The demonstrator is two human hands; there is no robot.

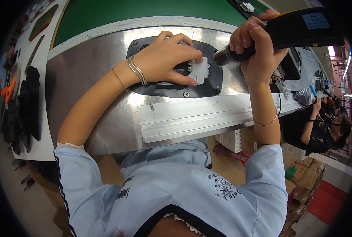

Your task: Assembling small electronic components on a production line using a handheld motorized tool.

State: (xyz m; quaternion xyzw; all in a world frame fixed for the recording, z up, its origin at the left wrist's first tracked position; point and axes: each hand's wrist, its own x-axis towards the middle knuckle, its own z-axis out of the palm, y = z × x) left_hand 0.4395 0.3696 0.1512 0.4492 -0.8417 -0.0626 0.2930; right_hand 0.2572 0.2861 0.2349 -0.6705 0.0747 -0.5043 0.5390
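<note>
Head cam: biggest thing in front of you is the metal worktop (pixel 101 75), w/ a green conveyor belt (pixel 144 12) running along its far edge. Nearer you, a long aluminium rail (pixel 191 116) lies across the plate. Centre of the worktop has a black fixture pad (pixel 213 81), rounded, bolted down. Your right hand (pixel 255 47) is wrapped tight round a black power screwdriver (pixel 290 31), fingers fully closed on the grip, its metal nose pointing left twd the pad. Your left hand (pixel 170 59) lies on the pad, fingers curled down, thumb & fingertips pressing on a small white plastic part (pixel 199 70) that sits on the pad, just beside the driver's nose. Can't tell if the tip is touching the part. Left wrist has thin metal bangles (pixel 136 71).
</note>
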